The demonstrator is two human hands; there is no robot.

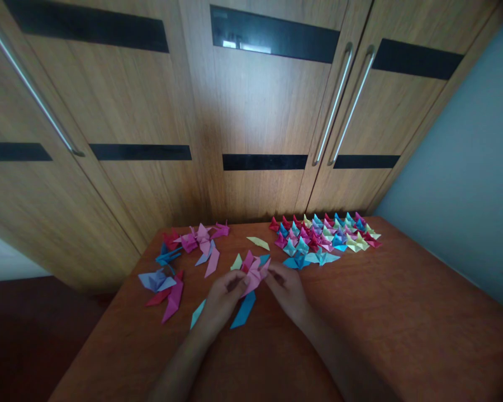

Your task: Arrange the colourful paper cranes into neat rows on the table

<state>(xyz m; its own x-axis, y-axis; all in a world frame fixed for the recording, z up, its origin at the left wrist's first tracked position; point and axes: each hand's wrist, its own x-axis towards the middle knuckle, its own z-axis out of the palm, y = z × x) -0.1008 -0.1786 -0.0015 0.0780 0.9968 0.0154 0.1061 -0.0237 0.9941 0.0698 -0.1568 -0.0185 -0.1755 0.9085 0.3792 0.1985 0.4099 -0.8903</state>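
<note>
A pink folded paper piece (255, 274) is held between my two hands above the middle of the table. My left hand (224, 296) pinches its lower left side, and my right hand (287, 290) grips its right tip. Beneath and around the hands lie a blue folded strip (243, 310), a light green strip (198, 314) and a pale green piece (237, 262). A pale yellow piece (259, 243) lies just beyond them.
Rows of small multicoloured folded papers (318, 234) stand at the back right of the brown table (385, 318). Loose pink pieces (203, 237) and a lilac piece (156, 280) lie at the left. Wooden cabinet doors (260, 106) rise behind.
</note>
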